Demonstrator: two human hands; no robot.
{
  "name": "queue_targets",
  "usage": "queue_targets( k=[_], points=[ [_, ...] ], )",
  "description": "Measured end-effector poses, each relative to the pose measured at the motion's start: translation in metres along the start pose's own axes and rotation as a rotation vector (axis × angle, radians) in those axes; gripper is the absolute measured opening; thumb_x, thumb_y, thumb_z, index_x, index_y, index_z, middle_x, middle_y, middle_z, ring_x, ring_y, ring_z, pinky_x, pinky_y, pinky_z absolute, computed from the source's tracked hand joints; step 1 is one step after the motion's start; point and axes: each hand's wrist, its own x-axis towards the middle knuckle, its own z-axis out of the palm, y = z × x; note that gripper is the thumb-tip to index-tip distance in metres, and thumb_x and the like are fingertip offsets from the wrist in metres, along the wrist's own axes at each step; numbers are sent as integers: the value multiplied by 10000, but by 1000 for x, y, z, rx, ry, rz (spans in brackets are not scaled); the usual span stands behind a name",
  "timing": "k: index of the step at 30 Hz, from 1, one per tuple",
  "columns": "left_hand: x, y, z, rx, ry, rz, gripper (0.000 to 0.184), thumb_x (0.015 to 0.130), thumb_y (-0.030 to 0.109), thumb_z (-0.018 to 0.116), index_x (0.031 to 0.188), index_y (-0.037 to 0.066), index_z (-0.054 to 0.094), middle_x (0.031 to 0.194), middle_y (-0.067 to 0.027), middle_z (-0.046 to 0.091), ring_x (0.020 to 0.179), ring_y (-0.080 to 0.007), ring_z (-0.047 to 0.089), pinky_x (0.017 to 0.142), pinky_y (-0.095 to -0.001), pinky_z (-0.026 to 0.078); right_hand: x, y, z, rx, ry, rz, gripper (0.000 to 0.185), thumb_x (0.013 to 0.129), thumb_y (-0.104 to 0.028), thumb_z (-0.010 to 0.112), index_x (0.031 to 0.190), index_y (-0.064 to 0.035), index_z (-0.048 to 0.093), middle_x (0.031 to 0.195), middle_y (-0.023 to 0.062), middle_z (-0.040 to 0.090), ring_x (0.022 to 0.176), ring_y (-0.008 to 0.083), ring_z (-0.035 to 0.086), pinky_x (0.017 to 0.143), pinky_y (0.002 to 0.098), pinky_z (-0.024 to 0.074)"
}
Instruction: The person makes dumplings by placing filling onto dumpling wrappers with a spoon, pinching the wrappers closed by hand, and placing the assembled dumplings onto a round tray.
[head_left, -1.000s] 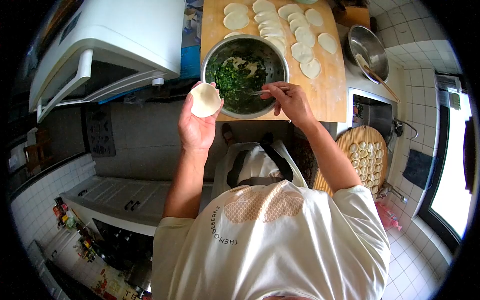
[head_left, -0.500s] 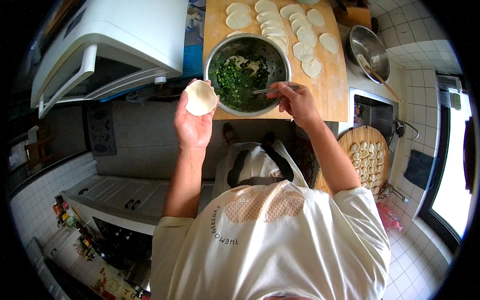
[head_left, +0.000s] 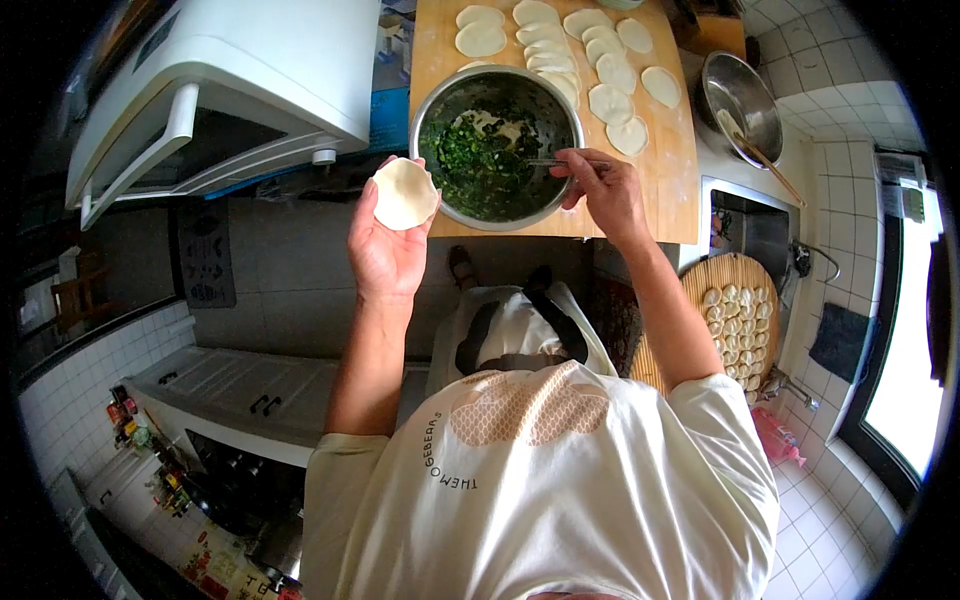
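Observation:
My left hand [head_left: 388, 250] is palm up, with a round dumpling wrapper [head_left: 404, 194] resting across its fingers, just left of the bowl. The wrapper is pale, flat and bare on top. My right hand [head_left: 604, 190] grips a thin metal utensil [head_left: 545, 162] over the right rim of a steel mixing bowl [head_left: 573, 120]. The utensil's far end is lost in the chopped green filling [head_left: 480, 165], so its kind cannot be made out. Behind the bowl, rows of more wrappers [head_left: 612, 103] lie on the wooden board [head_left: 655, 190].
A round woven tray [head_left: 690, 285] with several shaped dumplings [head_left: 738, 325] stands at the right by the sink [head_left: 760, 225]. Another steel bowl [head_left: 765, 110] holds a wooden stick. At the left is a white appliance [head_left: 270, 60] with a handle.
My right hand and the utensil have shifted slightly up and to the right within the bowl. The left hand keeps the wrapper in nearly the same place.

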Motion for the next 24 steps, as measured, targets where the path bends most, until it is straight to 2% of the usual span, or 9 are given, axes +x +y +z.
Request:
queue_targets(
  k=[2, 9, 11, 12, 14, 17, 21, 24],
  points=[
    [1, -2, -1, 14, -9, -17, 380, 862, 284, 487, 1133, 18, 486, 1111, -171, 543, 1009, -231, 545, 840, -375, 476, -1, -9, 1, -323, 10, -168, 242, 882, -165, 492, 975, 30, 601, 792, 129, 649, 521, 130, 584, 491, 245, 459],
    [3, -8, -7, 30, 20, -30, 381, 864, 289, 486, 1135, 21, 487, 1114, -175, 540, 998, -230, 548, 834, -373, 479, -3, -15, -2, -467, 71, -224, 217, 864, -149, 514, 974, 14, 607, 747, 135, 644, 544, 163, 608, 531, 267, 484],
    [4, -8, -8, 27, 29, -30, 382, 864, 291, 488, 1134, 22, 487, 1117, -174, 539, 1005, -231, 545, 835, -374, 479, 1, -2, -2, -625, 55, -256, 221, 860, -147, 515, 978, 16, 605, 723, 131, 639, 518, 168, 597, 510, 259, 479],
    [5, -9, -8, 27, 31, -30, 382, 864, 291, 488, 1134, 22, 487, 1117, -174, 539, 1005, -231, 545, 835, -374, 479, -1, -5, -1, -625, 54, -255, 221, 860, -147, 515, 978, 16, 605, 723, 131, 639, 518, 168, 597, 510, 259, 479],
    [5, -8, -9, 14, 25, -38, 381, 865, 289, 487, 1137, 23, 486, 1123, -173, 536, 1013, -232, 541, 838, -378, 478, -5, -14, 5, -476, -19, -103, 232, 864, -158, 510, 974, 22, 607, 723, 118, 640, 493, 150, 580, 486, 256, 471],
    [4, -8, -7, 0, 29, -36, 377, 868, 285, 483, 1139, 23, 484, 1125, -174, 535, 1017, -234, 540, 840, -379, 477, -3, -6, 4, -333, -20, -39, 248, 869, -171, 504, 973, 29, 606, 736, 106, 642, 477, 128, 565, 466, 253, 460],
    [5, -8, -9, -9, 17, -36, 376, 870, 283, 481, 1139, 22, 484, 1124, -176, 535, 1018, -234, 540, 842, -379, 477, -5, -3, 2, -335, -55, 12, 261, 876, -180, 498, 980, 35, 602, 757, 110, 644, 481, 113, 564, 462, 245, 457],
    [5, -8, -12, -3, -1, -36, 405, 883, 289, 456, 1164, -2, 460, 1150, -195, 512, 1076, -261, 505, 887, -426, 447, -5, 4, 1, -284, -93, 44, 268, 876, -181, 498, 979, 46, 596, 760, 125, 642, 470, 114, 556, 451, 238, 448]
  ],
)
